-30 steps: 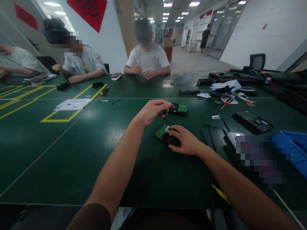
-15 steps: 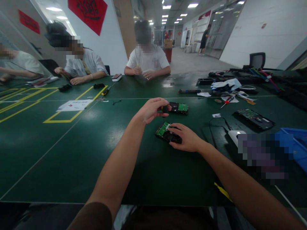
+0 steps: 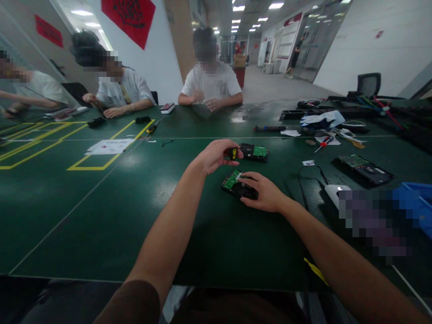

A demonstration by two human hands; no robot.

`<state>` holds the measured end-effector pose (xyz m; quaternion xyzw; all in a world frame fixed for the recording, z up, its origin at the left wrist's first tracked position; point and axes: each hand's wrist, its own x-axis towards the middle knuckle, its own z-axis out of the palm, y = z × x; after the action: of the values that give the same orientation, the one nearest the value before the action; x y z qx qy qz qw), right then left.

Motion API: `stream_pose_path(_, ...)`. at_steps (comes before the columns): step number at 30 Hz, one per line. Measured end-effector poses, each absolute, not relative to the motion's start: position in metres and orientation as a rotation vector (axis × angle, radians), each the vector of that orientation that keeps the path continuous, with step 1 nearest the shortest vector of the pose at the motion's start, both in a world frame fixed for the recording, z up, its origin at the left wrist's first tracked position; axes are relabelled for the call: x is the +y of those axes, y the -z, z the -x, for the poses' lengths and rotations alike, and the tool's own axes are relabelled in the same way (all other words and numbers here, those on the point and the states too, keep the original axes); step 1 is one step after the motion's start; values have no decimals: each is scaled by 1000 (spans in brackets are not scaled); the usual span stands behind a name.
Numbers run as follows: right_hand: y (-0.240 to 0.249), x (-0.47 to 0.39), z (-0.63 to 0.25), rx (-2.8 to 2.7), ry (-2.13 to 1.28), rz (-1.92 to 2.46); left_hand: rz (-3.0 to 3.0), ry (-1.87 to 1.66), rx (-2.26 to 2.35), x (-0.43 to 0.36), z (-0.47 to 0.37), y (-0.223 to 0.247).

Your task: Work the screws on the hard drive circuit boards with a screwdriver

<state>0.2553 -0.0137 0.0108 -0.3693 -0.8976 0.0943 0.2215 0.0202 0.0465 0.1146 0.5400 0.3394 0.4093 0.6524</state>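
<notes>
My left hand (image 3: 218, 156) grips a short screwdriver (image 3: 233, 154) by its black and yellow handle. Its shaft points down at a hard drive (image 3: 232, 181) with a green circuit board facing up; the tip is too small to make out. My right hand (image 3: 265, 192) holds that drive against the table from the right, thumb at the near edge and fingers across the top. Part of the drive is hidden under these fingers. Just behind lies a second hard drive (image 3: 259, 152), its left end close to my left fingertips.
A third hard drive (image 3: 364, 170) lies to the right, near a white device with a cable (image 3: 337, 191) and a blue bin (image 3: 413, 202). Farther back are a red screwdriver (image 3: 324, 142), gloves (image 3: 324, 119) and a dark cylindrical tool (image 3: 270, 128). Several people sit across the green table (image 3: 101, 225).
The screwdriver handle has turned in my left fingers, so its yellow part now shows. My right hand keeps its hold on the drive. The whole view has shifted slightly.
</notes>
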Motion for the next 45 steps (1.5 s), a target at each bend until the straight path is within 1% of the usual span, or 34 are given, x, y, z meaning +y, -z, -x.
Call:
stream_pose_path(4, -11, -10, -255, -2473, -249, 1032, -1242, -951, 763, 51, -22, -109)
stream_pose_path(10, -13, -16, -254, -2521, -199, 1110, -1287, -1030, 882, 53, -20, -109)
stream_pose_path(15, -12, -22, -252, -2518, -194, 1170, -1246, -1069, 858, 52, -21, -110)
stream_pose_path(22, -14, -22, -250, -2520, -204, 1182, -1131, -1086, 807, 55, -25, -107)
stream_pose_path(32, -13, -22, -249, -2518, -191, 1178, -1228, -1101, 860, 55, -21, -108)
stream_pose_path(39, -11, -21, -249, -2513, -197, 1181, -1110, -1179, 873, 57, -30, -104)
stream_pose_path(45, -10, -21, -249, -2505, -188, 1171, -1202, -1105, 851, 55, -27, -106)
